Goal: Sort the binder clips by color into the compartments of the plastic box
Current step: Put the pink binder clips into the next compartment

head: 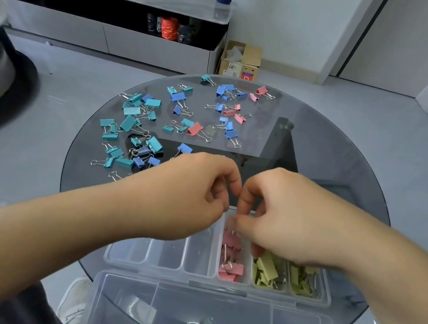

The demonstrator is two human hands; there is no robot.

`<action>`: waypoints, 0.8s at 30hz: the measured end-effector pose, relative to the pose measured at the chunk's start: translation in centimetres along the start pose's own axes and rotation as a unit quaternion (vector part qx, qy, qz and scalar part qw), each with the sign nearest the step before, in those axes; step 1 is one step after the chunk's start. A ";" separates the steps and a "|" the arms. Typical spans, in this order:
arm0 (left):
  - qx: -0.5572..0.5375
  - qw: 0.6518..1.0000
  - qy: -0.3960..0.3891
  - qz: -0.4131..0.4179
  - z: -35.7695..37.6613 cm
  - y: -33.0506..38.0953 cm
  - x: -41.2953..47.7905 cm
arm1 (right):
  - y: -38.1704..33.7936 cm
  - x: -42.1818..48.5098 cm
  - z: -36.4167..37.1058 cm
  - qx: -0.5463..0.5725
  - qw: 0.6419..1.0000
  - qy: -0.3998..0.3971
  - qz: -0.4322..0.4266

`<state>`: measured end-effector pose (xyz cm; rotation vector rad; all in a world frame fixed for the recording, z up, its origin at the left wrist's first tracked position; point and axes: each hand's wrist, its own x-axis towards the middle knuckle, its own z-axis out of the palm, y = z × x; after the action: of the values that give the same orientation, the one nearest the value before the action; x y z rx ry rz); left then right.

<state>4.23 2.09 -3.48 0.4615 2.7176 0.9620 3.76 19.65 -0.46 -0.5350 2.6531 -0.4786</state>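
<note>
Well, left hand: fingers curled, tips just beside right hand.
Right hand: curled too; could not tell what it pinched.
Pink clips: lay under it.

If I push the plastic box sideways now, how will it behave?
The plastic box probably slides easily, since the glass table looks smooth. It seems light: thin walls, three compartments empty. Its open lid appears to overhang the edge, so it may tip.
</note>
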 end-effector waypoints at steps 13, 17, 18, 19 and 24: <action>0.186 0.975 0.086 -0.086 -4.3 -4.9 10.5 | 7.4 13.3 -2.2 0.029 0.987 0.157 0.012; 0.286 0.950 0.053 -0.114 -4.6 -6.5 13.7 | 8.2 19.0 -1.5 -0.008 0.987 0.159 -0.002; 0.293 0.948 0.045 -0.116 -4.5 -6.7 14.3 | 8.4 20.2 -1.4 -0.017 0.988 0.153 -0.008; 0.294 0.948 0.038 -0.116 -4.4 -6.9 14.7 | 8.5 21.2 -1.3 -0.029 0.989 0.144 -0.012; 0.265 0.960 0.014 -0.090 -3.9 -7.6 15.8 | 8.3 23.9 -1.2 -0.087 0.991 0.103 -0.007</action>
<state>-13.29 0.00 -7.05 0.2745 2.9612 0.1832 -19.58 16.95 -9.99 -0.5855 2.9095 -0.3233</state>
